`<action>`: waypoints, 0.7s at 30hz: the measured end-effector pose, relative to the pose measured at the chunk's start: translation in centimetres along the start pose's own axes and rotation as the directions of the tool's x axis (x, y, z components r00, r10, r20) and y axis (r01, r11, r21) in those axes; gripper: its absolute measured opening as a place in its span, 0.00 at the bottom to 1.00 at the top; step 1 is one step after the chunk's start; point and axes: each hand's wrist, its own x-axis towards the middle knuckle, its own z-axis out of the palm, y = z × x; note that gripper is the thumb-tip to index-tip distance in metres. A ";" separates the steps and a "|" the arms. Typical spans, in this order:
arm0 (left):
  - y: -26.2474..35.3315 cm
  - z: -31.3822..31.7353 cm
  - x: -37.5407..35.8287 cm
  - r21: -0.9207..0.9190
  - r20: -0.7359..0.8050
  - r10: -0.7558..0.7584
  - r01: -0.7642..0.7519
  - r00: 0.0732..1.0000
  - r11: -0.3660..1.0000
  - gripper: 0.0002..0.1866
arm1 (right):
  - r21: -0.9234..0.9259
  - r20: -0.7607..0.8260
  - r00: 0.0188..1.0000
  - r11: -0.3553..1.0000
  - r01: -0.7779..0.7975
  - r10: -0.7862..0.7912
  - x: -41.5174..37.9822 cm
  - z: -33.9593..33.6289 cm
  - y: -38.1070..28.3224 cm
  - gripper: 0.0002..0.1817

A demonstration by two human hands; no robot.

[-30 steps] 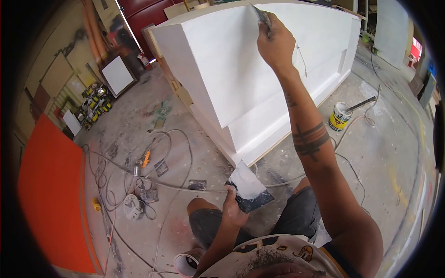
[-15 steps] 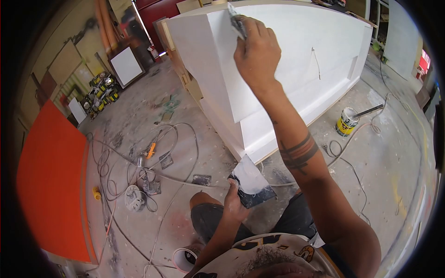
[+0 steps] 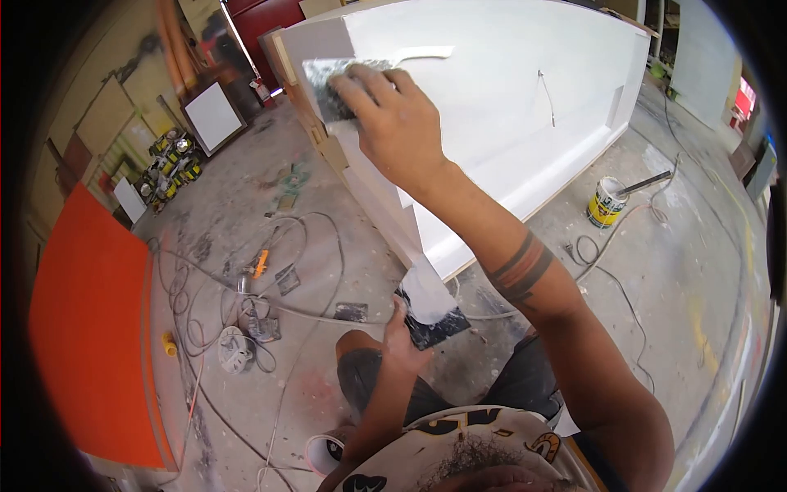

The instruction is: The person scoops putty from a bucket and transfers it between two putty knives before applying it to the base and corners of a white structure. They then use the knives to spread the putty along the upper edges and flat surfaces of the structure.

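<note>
My right hand (image 3: 402, 135) grips a flat, putty-smeared spreader (image 3: 322, 86) at the upper corner of a large white counter-like unit (image 3: 484, 98). Its blade covers part of the unit's end face; whether it touches cannot be told. A raised streak of white putty (image 3: 426, 53) lies on the front panel, just right of the spreader. Low in front of me, my left hand (image 3: 402, 343) clasps a black flat plate (image 3: 444, 330) by its left side. A thick white layer of putty (image 3: 429, 293) covers the plate's upper part, beside the unit's bottom corner.
An open paint can (image 3: 605, 209) with a stick across it stands right of the unit. Tangled cables (image 3: 283, 305) and a sander-like power tool (image 3: 261, 321) lie on the floor at left. An orange panel (image 3: 94, 328) stands far left; a white bucket (image 3: 321, 453) is near my leg.
My right hand has moved left and slightly down with the spreader, now turned broad side toward me. The putty streak shows on the front panel. My left hand with the plate has shifted slightly left.
</note>
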 end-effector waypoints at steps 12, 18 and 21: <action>1.3 -2.3 3.0 -0.336 0.354 -0.191 0.315 0.916 0.887 0.18 | 0.663 0.457 0.821 0.746 -0.058 -0.342 -14.2 -15.2 -1.4 0.23; 0.2 1.2 1.3 -0.040 0.067 -0.199 0.202 0.978 0.979 0.21 | 0.286 0.760 0.650 0.908 -0.308 -0.019 -22.7 -19.5 -1.4 0.35; -0.6 0.4 1.4 0.005 0.048 -0.099 0.098 0.994 0.995 0.24 | 0.052 0.845 0.511 0.927 -0.371 0.157 -25.0 -20.9 -0.2 0.38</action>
